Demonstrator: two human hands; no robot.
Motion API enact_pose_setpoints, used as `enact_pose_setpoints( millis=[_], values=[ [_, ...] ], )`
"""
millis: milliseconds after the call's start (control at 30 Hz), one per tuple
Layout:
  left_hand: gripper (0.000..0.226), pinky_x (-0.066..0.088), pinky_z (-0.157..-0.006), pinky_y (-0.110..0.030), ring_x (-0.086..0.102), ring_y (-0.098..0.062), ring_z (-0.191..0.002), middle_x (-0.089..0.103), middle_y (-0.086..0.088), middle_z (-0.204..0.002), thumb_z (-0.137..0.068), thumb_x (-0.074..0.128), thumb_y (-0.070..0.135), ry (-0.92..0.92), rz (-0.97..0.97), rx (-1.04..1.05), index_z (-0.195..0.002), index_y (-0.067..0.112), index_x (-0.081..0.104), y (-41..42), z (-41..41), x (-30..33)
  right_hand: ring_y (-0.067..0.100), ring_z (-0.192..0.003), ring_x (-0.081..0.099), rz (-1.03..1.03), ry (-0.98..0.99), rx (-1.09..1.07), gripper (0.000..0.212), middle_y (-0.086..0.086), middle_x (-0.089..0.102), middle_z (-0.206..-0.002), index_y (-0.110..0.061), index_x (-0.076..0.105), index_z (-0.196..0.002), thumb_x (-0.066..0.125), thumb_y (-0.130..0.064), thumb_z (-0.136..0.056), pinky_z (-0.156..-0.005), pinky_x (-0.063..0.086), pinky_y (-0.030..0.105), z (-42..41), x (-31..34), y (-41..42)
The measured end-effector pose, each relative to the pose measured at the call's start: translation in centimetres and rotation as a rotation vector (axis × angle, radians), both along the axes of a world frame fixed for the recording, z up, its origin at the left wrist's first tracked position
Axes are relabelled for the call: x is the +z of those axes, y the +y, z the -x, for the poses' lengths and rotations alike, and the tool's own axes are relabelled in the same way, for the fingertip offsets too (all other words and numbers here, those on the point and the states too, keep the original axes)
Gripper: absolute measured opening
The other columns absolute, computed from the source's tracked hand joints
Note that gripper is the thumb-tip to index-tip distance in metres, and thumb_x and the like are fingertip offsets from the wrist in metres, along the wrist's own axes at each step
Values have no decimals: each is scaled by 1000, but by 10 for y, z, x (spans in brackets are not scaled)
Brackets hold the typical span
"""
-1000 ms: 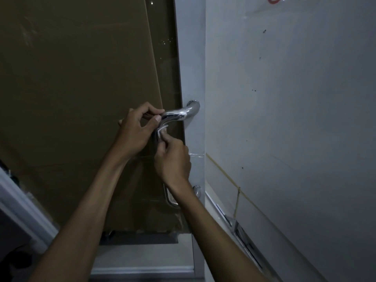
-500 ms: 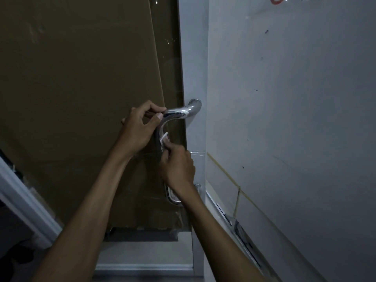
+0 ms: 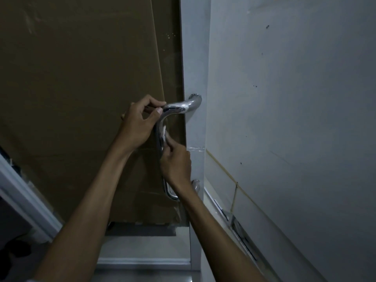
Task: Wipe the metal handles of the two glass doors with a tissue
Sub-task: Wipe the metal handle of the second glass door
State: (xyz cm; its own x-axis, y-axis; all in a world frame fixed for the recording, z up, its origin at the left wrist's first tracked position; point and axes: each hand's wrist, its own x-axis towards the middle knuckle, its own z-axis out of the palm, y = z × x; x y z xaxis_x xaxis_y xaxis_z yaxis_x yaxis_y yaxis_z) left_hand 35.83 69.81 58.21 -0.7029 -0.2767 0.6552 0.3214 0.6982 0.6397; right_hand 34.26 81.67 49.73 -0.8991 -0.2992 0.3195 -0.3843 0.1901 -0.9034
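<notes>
A chrome U-shaped door handle (image 3: 183, 106) is fixed to the grey frame of a glass door (image 3: 173, 58). My left hand (image 3: 138, 123) pinches the handle's upper bend between thumb and fingers. My right hand (image 3: 176, 163) is wrapped around the vertical bar below it and presses a small white tissue (image 3: 164, 132) against the metal. The bar's lower end (image 3: 169, 192) shows beneath my right wrist. Only this one handle is in view.
Brown cardboard (image 3: 81, 88) covers the space behind the glass on the left. A pale wall (image 3: 284, 119) runs along the right, with a metal floor track (image 3: 240, 231) at its base. A white door frame (image 3: 22, 192) stands at the lower left.
My right hand with the tissue has slid a short way down the vertical bar. My left hand has stayed on the upper bend.
</notes>
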Motion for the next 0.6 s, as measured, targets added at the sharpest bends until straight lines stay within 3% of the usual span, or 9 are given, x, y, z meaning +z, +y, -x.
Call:
enact_pose_setpoints(
  millis=[200, 300, 367, 467, 600],
  values=[
    [13, 54, -93, -29, 68, -7, -101, 75, 6, -110, -101, 63, 18, -11, -19, 2, -107, 25, 72, 1, -5, -1, 4, -66, 54, -27, 95, -68, 47, -4, 65, -85, -41, 48, -151, 47, -20, -108, -57, 39, 19, -11, -11, -6],
    [12, 54, -92, -25, 67, -1, -98, 75, 8, -111, -102, 62, 14, -9, -20, -2, -108, 18, 71, 3, -6, 1, 2, -66, 51, -31, 75, -120, 48, -6, 65, -87, -42, 46, -153, 46, -22, -109, -63, 41, 22, -10, -12, -10],
    [12, 53, -90, -21, 66, 1, -97, 74, 9, -110, -103, 62, 13, -15, -16, 4, -109, 16, 71, 6, -7, 2, 2, -68, 53, 0, 83, -112, 49, -10, 63, -89, -49, 45, -151, 45, -22, -110, -66, 41, 19, -21, -14, -10],
    [11, 52, -89, -18, 66, 0, -97, 74, 6, -111, -103, 62, 12, -13, -18, 0, -108, 18, 71, 6, -9, 2, -1, -72, 60, 98, 32, -44, 41, -15, 64, -80, -64, 46, -133, 40, -29, -113, -67, 39, 12, -35, -16, -5],
    [12, 54, -93, -29, 68, -11, -100, 75, 1, -112, -102, 62, 12, -17, -19, 5, -107, 18, 71, 6, -6, 3, 11, -72, 61, -13, 51, -140, 42, -2, 70, -88, -40, 52, -147, 47, -24, -109, -61, 42, 23, -12, -11, -12]
  ],
)
